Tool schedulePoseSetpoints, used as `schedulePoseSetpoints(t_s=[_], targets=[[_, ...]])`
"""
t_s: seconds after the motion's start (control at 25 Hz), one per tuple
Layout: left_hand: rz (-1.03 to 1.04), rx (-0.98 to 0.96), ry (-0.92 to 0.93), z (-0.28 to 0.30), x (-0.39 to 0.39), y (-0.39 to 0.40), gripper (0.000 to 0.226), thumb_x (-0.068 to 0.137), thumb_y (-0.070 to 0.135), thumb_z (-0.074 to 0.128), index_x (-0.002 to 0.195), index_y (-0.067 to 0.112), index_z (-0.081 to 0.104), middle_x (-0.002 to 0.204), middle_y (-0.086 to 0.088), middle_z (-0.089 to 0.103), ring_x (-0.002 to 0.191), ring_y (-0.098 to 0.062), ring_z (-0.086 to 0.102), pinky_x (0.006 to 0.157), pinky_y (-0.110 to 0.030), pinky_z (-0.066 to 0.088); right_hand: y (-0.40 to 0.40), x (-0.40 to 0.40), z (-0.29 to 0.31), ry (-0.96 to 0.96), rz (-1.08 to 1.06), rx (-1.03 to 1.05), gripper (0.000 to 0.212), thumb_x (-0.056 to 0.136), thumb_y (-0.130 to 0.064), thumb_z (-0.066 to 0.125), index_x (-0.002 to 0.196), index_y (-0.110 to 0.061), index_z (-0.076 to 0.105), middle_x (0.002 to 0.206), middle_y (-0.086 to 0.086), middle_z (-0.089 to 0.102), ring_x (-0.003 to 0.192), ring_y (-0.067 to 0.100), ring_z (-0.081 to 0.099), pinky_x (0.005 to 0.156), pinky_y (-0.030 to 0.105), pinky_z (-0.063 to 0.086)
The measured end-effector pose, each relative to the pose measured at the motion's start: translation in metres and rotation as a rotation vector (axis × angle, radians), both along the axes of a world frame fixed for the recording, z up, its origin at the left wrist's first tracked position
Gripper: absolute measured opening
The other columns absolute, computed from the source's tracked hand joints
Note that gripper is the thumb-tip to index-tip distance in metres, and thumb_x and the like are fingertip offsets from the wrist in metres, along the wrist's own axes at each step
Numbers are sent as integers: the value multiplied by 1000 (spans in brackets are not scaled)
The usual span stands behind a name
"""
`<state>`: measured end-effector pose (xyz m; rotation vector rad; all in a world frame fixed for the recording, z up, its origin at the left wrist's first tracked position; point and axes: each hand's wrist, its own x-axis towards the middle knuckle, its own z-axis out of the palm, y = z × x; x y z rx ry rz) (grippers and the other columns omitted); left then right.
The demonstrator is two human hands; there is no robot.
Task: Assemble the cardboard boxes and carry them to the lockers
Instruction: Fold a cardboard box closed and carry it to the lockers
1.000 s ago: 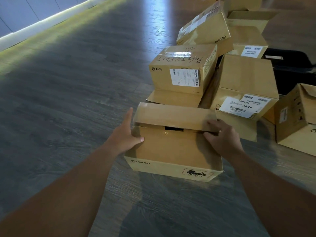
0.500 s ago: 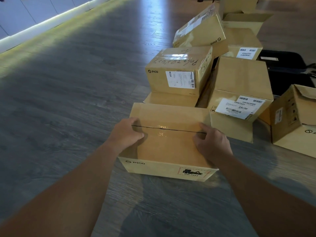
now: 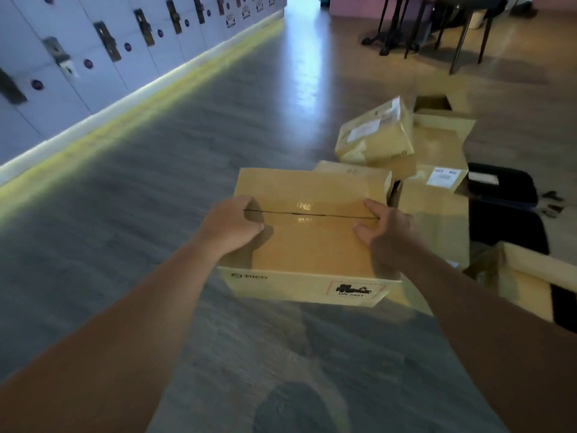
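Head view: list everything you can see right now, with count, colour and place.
held box: one, brown cardboard, top flaps closed along a seam, centre.
other boxes: several, exact count unclear, brown cardboard, some with white labels, piled behind and right of the held box.
open box: one, brown, right edge, only part in view.
lockers: a row, pale, along the left wall.
floor: grey wood-look boards.
black item: one, on the floor right of the pile, cannot tell what.
chair and table legs: dark, top right.
left hand: grips the held box's left end at the seam.
right hand: grips its right end.
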<state>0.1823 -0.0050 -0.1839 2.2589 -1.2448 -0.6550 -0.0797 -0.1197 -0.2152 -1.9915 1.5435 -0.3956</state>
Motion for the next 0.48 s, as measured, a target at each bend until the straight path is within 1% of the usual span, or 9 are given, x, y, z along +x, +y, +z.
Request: schedulePoseSetpoints(t_s=[0.08,0.16,0.2,0.24,0.28,0.32,0.36,0.4,0.48], targets=[[9,1,12,66,10,12,54,91,30,66,142,21,51,139,-3,56,127,-26,52,94,-33,43,5,15,67,-26,-4,10,63,91,-36,64,151,-28,47,142,14,58,130,34,52,107,35,40],[35,-7,32,138,25,27,31,91,26,65,122,25,60,124,-3,61,120,-26,55,90,-35,44,12,36,146,-25,14,4,63,90,-39,66,149,-31,48,142,10,57,128,32,53,108,36,40],[51,-4,40,177,33,35,24,91,25,64,115,26,62,120,-4,61,119,-27,56,91,-35,45,16,46,187,-22,19,-3,62,90,-39,67,149,-32,49,143,9,57,127,32,54,108,37,40],[58,-5,52,215,41,42,29,91,25,65,120,23,62,125,-5,61,121,-27,55,94,-35,45,21,56,228,-15,23,-7,62,90,-38,68,149,-32,49,144,9,56,127,32,53,107,37,40],[65,-19,61,252,50,48,42,91,27,66,132,21,58,134,-5,59,125,-26,53,97,-34,44,25,65,267,-12,24,-6,62,91,-37,69,149,-32,48,146,10,55,128,32,53,106,37,40],[70,-33,55,284,59,52,54,91,30,67,142,20,51,142,-3,55,130,-25,51,100,-33,42,28,74,303,-15,27,3,62,92,-37,69,149,-33,48,147,10,53,128,33,53,106,37,41],[70,-46,34,313,68,55,62,91,33,67,147,20,46,146,-2,52,133,-24,49,103,-33,41,30,82,334,-23,28,14,63,91,-38,70,150,-34,47,149,11,52,128,34,53,106,38,41],[69,-58,7,337,76,53,64,90,35,67,148,21,45,147,-2,51,134,-24,48,104,-33,41,28,89,359,-32,31,13,64,90,-39,70,150,-35,47,149,12,52,128,35,53,107,40,43],[76,-74,-34,375,92,45,56,89,35,67,142,24,52,139,0,57,128,-25,53,102,-35,44,17,103,399,-35,51,-2,66,88,-40,70,150,-35,47,148,13,53,126,35,55,106,40,46]])
